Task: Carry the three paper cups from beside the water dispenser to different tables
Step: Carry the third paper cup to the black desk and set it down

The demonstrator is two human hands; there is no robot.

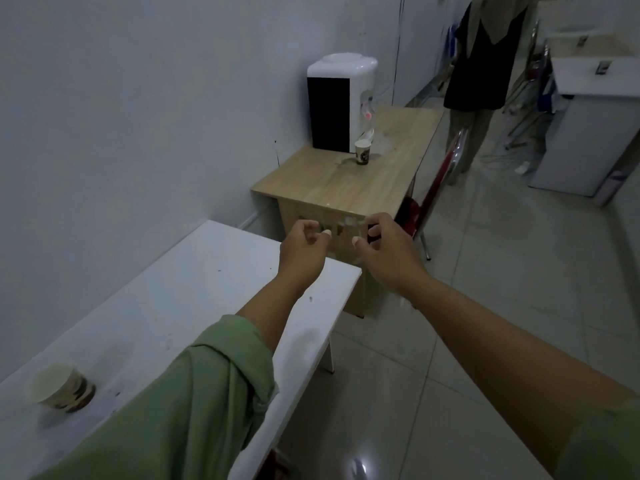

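One paper cup (362,152) with a dark print stands upright on the wooden table (346,188), just in front of the white and black water dispenser (337,102). A second paper cup (62,388) stands on the white table (194,292) at the lower left. My left hand (304,251) and my right hand (384,251) are stretched out side by side over the gap between the two tables. Both have loosely curled fingers and hold nothing. No third cup is in view.
A red chair with metal legs (436,192) leans by the wooden table's right side. A person in dark clothes (485,64) stands at the back. White tables (595,109) stand at the far right. Tiled floor (502,289) lies open to the right.
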